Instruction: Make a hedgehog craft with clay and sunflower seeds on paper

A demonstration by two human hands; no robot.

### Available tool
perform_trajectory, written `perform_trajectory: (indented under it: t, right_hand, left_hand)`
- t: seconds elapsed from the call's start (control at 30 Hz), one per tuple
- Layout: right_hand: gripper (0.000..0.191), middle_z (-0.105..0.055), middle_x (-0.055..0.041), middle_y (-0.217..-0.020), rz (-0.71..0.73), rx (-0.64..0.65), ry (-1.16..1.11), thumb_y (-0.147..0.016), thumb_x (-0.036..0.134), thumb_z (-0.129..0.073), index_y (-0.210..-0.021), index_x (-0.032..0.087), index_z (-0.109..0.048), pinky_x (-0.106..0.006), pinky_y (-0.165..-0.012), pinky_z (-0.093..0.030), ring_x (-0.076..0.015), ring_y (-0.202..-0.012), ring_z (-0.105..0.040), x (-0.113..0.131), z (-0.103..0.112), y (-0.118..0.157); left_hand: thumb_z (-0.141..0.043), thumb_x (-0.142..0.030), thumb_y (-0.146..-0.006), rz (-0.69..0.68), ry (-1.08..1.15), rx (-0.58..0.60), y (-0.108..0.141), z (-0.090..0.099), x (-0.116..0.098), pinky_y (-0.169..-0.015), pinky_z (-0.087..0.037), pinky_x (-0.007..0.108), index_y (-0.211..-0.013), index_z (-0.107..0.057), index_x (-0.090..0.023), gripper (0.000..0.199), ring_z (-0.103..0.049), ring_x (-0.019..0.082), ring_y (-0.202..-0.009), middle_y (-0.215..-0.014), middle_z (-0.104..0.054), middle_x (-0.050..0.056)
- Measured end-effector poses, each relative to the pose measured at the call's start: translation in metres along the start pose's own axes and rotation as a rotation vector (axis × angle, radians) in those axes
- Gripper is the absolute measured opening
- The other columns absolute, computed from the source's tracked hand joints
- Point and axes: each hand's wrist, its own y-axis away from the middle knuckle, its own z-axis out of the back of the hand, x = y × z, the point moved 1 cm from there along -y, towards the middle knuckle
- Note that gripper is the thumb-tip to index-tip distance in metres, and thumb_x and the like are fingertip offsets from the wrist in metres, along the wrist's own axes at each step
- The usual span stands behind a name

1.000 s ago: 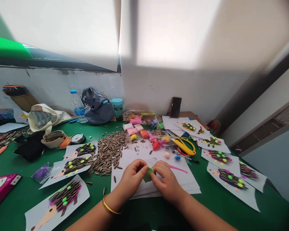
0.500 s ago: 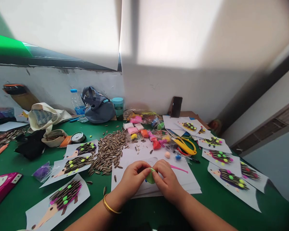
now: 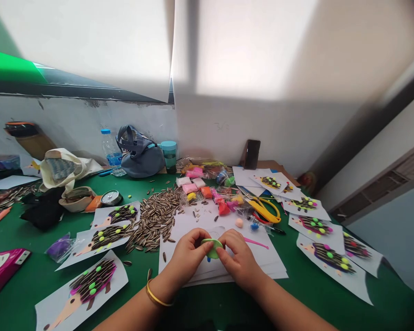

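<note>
Above the paper [image 3: 189, 224], toward its near edge, left hand [image 3: 188, 255] and right hand [image 3: 242, 257] pinch 1 green clay disc [image 3: 214, 251], probably light, soft, easily dented, best held by its rim

green piece [image 3: 214, 251]: turned vs 0.5 s ago, upper rim now out as a broad curved edge, less of it behind the thumbs | left hand [image 3: 190, 254] / right hand [image 3: 240, 258]: thumbs slightly farther apart | blue bit [image 3: 209, 259]: visible below piece, unseen 1.0 s ago
</note>
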Motion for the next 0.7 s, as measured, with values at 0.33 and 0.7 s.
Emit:
perform_trajectory:
  t: [0.33, 0.7]
  right_hand:
    - [0.019, -0.055, 0.0008, -0.073, 0.017, 0.013, 0.018, -0.091, 0.029, -0.054, -0.074, 0.021, -0.052, -0.033, -0.074, -0.038, -0.0169, -0.076, -0.050, 0.0012, -0.0017, -0.0009]
    - [0.022, -0.057, -0.0017, -0.076, 0.019, 0.019, 0.017, -0.096, 0.029, -0.045, -0.079, 0.021, -0.057, -0.034, -0.074, -0.038, -0.0184, -0.077, -0.051, 0.0033, 0.0010, -0.0015]
  left_hand:
    - [-0.070, -0.038, -0.078, -0.009, -0.037, 0.027, 0.0020, -0.0002, -0.0061, -0.068, -0.047, 0.027, -0.077, -0.066, -0.015, 0.023, -0.058, 0.017, -0.073, -0.076, -0.065, 0.004]
    - [-0.077, -0.033, -0.069, 0.028, 0.064, 0.039, 0.0006, -0.0025, -0.0026, -0.066, -0.046, 0.026, -0.079, -0.063, -0.015, 0.024, -0.056, 0.015, -0.070, -0.072, -0.061, 0.001]
